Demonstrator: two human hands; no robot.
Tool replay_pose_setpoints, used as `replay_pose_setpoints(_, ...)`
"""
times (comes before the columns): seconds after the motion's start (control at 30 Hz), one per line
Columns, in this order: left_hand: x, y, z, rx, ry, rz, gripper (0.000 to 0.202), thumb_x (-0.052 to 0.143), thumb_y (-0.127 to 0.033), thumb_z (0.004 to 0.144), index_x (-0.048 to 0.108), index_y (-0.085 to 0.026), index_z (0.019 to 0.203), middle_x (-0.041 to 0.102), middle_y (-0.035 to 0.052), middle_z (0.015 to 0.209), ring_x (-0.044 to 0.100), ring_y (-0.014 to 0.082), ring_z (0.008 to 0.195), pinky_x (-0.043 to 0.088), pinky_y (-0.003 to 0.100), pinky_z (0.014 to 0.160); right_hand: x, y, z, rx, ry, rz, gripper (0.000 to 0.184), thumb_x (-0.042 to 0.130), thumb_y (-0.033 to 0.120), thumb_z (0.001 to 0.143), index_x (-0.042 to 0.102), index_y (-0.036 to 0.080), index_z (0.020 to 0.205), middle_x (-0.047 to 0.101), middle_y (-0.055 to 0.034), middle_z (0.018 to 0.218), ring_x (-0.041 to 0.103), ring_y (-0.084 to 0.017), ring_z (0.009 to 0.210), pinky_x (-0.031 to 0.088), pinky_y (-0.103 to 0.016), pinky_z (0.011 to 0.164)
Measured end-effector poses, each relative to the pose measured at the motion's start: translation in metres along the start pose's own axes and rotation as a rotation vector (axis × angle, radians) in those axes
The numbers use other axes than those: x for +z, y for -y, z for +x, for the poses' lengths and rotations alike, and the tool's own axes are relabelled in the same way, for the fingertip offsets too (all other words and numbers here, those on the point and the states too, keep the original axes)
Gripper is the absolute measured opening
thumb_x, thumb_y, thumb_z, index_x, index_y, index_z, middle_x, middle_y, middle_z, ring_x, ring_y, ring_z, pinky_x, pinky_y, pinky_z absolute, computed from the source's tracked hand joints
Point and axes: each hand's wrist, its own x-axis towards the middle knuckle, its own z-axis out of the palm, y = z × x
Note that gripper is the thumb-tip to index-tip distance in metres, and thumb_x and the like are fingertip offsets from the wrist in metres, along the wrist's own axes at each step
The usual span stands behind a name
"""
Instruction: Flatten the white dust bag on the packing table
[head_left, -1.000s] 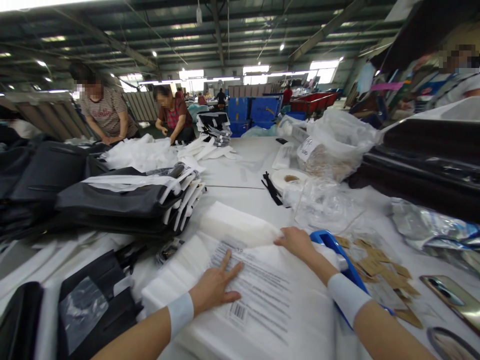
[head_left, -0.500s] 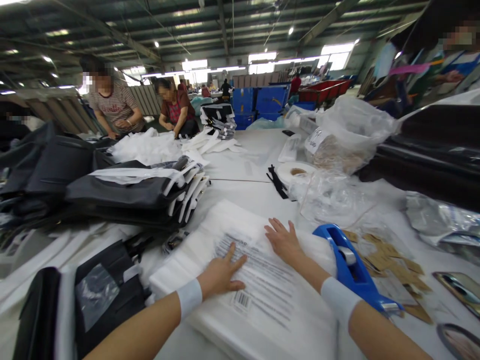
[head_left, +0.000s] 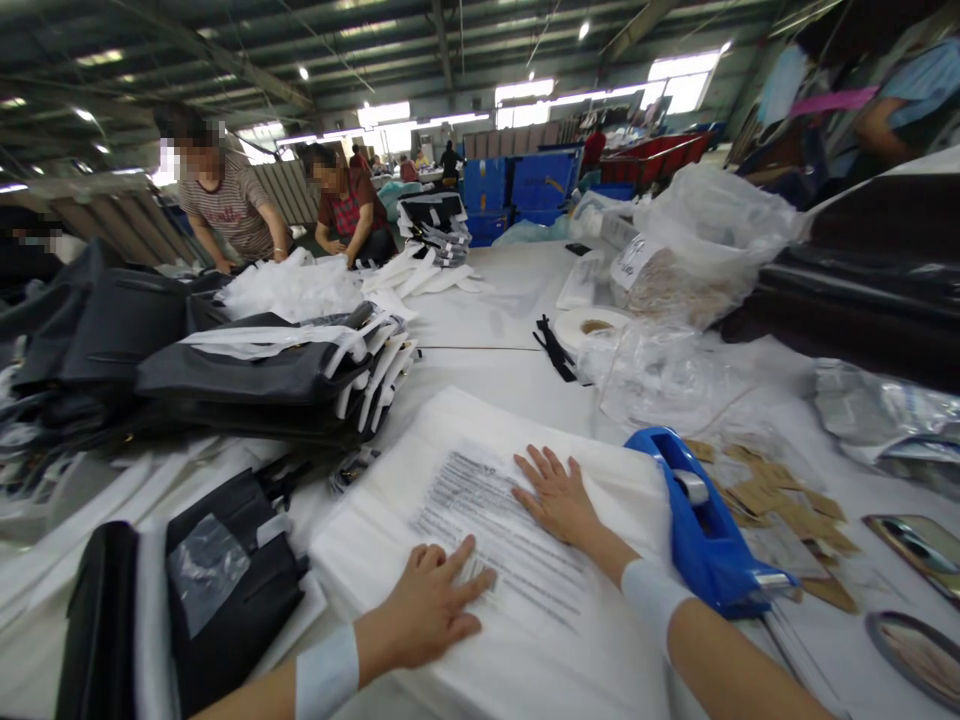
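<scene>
A stack of white translucent plastic bags with dark printed text lies flat before me on the white table. My left hand rests on the lower left of the printed area, fingers apart, partly covering the barcode. Higher up on the right, my right hand lies palm down on the same stack with its fingers spread. A blue tape dispenser stands against the stack's right edge, near my right forearm. Left of the stack is a black bag with a small clear packet on it.
Folded black bags with white strips are piled at the left. Brown paper tags and a phone lie at the right. Beyond are a tape roll and a clear sack. Two people work across the table.
My left hand has slid down and toward me over the printed area, now partly over the barcode. My right hand has shifted slightly left and down, still flat on the stack.
</scene>
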Motion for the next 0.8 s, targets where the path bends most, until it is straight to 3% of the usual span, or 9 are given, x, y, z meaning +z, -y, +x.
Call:
replay_pose_setpoints(0.1, 0.015, -0.001, -0.012, 0.002, -0.072, -0.02, 0.059, 0.04, -0.044, 0.093, 0.013, -0.046, 0.146, 0.017, 0.0048, 0.159, 0.044, 0.0343, 0.122, 0.035, 0.06, 0.102, 0.0, 0.0, -0.001, -0.002, -0.005, 0.007, 0.059, 0.027, 0.058, 0.095, 0.029, 0.031, 0.147, 0.022, -0.0067, 0.158, 0.016, -0.03, 0.143, 0.011, -0.06, 0.111)
replay_pose_setpoints(0.27, 0.032, 0.005, -0.016, 0.026, -0.1, -0.033, 0.059, 0.04, -0.043, 0.094, 0.013, -0.044, 0.147, 0.014, 0.0057, 0.16, 0.027, 0.0342, 0.139, 0.024, 0.062, 0.111, -0.001, -0.002, -0.004, -0.002, -0.007, 0.024, 0.059, 0.027, 0.059, 0.094, 0.029, 0.032, 0.147, 0.021, -0.006, 0.158, 0.015, -0.03, 0.144, 0.01, -0.061, 0.111)
replay_pose_setpoints(0.37, 0.022, 0.001, -0.011, 0.015, -0.067, -0.049, 0.055, 0.041, -0.045, 0.093, 0.022, -0.044, 0.145, 0.019, 0.0075, 0.158, 0.03, 0.0354, 0.138, 0.027, 0.063, 0.109, -0.003, -0.002, -0.004, 0.006, -0.005, 0.039, 0.06, 0.027, 0.059, 0.094, 0.03, 0.031, 0.147, 0.022, -0.0069, 0.157, 0.016, -0.031, 0.143, 0.009, -0.061, 0.111)
replay_pose_setpoints(0.43, 0.006, -0.007, -0.002, -0.017, -0.063, -0.061, 0.045, 0.041, -0.046, 0.093, 0.038, -0.043, 0.138, 0.034, 0.0065, 0.152, 0.042, 0.0339, 0.129, 0.036, 0.061, 0.103, -0.004, -0.002, -0.005, 0.009, -0.004, 0.051, 0.06, 0.027, 0.06, 0.093, 0.031, 0.032, 0.146, 0.022, -0.0064, 0.157, 0.015, -0.031, 0.143, 0.009, -0.061, 0.111)
replay_pose_setpoints(0.53, -0.017, -0.022, 0.021, -0.085, -0.151, -0.061, 0.038, 0.03, -0.045, 0.096, 0.052, -0.038, 0.127, 0.048, 0.0039, 0.143, 0.05, 0.0299, 0.12, 0.041, 0.057, 0.098, -0.004, -0.002, -0.005, 0.013, -0.008, 0.067, 0.06, 0.029, 0.06, 0.093, 0.031, 0.032, 0.146, 0.021, -0.0052, 0.158, 0.014, -0.031, 0.144, 0.008, -0.06, 0.112)
replay_pose_setpoints(0.63, -0.015, -0.029, 0.041, -0.092, -0.217, -0.059, 0.051, 0.029, -0.055, 0.094, 0.035, -0.036, 0.141, 0.035, 0.0066, 0.153, 0.036, 0.0341, 0.134, 0.031, 0.062, 0.107, -0.002, -0.003, -0.006, 0.02, -0.013, 0.085, 0.059, 0.031, 0.059, 0.093, 0.031, 0.032, 0.146, 0.021, -0.0052, 0.158, 0.014, -0.031, 0.144, 0.007, -0.06, 0.112)
replay_pose_setpoints(0.8, 0.024, -0.022, 0.048, -0.062, -0.235, -0.031, 0.062, 0.028, -0.061, 0.092, 0.01, -0.041, 0.148, 0.017, 0.0053, 0.159, 0.022, 0.0371, 0.142, 0.022, 0.069, 0.109, 0.002, -0.005, -0.006, 0.01, -0.027, 0.151, 0.059, 0.032, 0.059, 0.092, 0.033, 0.032, 0.145, 0.022, -0.0055, 0.157, 0.013, -0.031, 0.144, 0.004, -0.061, 0.112)
